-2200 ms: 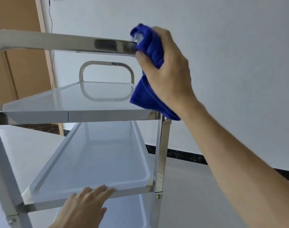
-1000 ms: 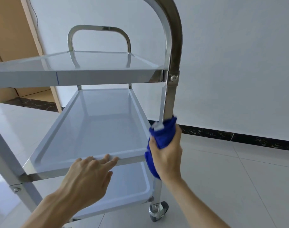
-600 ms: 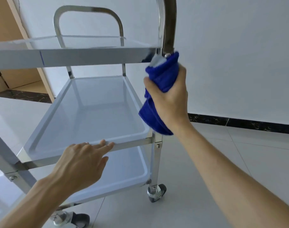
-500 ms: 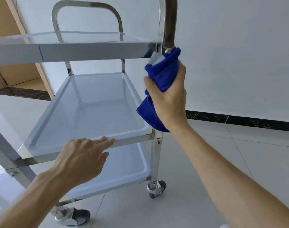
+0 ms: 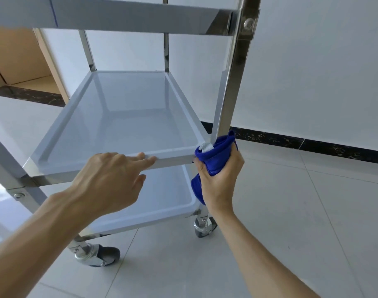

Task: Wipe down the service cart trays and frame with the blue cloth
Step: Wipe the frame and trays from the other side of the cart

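Fingers of right hand [image 5: 221, 179] curl tight round the cloth [image 5: 213, 157], wrapping it about the cart's front-right post [image 5: 228, 87] at mid tray level, prob. so one stroke wipes all faces of the post at once. Left hand [image 5: 110, 179] lies flat, fingers straight, on the mid tray [image 5: 119, 117] front rim, likely to steady the cart since it's on casters. Count: 3 trays (top one only partly in view), 2 casters visible, 1 cloth, 2 hands.
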The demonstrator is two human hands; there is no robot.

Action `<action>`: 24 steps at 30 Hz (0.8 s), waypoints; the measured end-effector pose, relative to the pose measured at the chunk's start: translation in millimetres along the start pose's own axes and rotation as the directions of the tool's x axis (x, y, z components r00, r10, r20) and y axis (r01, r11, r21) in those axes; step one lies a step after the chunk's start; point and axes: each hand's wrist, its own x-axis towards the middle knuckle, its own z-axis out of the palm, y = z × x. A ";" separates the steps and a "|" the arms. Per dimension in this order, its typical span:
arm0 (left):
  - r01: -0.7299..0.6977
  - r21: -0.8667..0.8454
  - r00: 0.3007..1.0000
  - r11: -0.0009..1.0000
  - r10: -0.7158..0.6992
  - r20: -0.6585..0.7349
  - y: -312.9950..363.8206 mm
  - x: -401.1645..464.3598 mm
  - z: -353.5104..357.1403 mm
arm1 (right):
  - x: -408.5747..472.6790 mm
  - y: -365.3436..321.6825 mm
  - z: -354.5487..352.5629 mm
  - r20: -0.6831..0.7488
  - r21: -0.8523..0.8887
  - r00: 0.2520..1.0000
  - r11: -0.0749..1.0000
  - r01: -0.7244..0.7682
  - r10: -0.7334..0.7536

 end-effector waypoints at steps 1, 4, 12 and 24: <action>0.003 0.004 1.000 1.000 -0.003 0.003 0.4 0.1 -0.3 | -8.7 6.5 3.0 -0.010 0.006 0.999 0.999 -0.035 0.035; 0.018 0.027 0.999 0.999 -0.019 0.027 3.2 0.5 0.6 | -36.0 34.6 5.8 0.035 0.022 0.977 0.978 -0.209 0.209; 0.046 -0.027 0.998 0.999 -0.045 0.042 1.0 -2.3 9.7 | -36.6 52.5 -9.9 0.191 -0.085 0.902 0.922 -0.377 0.387; 0.047 -0.041 0.997 0.998 -0.045 0.058 -1.7 -6.0 18.1 | -63.4 92.0 -6.5 0.171 -0.117 0.879 0.895 -0.431 0.445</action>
